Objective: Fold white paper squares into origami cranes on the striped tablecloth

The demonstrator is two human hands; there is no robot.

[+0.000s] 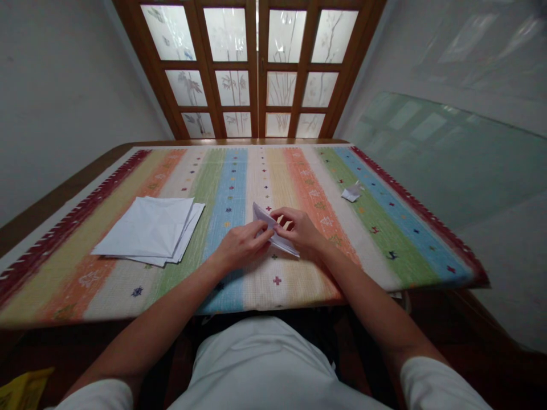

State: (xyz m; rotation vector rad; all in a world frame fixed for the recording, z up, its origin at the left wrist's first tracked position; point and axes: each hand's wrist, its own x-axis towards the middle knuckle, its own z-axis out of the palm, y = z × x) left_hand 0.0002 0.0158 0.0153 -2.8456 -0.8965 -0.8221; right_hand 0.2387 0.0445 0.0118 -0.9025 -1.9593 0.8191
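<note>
Left hand (245, 240) and right hand (298, 229) angle inward, each grip pinching folded paper (285, 245).

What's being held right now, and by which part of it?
A folded white paper, held around its middle, between its pointed ends, by the left hand and right hand together.

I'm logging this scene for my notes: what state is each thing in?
Held paper: folded, pinched by left hand and right hand
Paper stack: loosely stacked, edges uneven
Small paper piece: folded or crumpled, unclear which
Tablecloth: spread over the table
Doors: closed or nearly so
</note>
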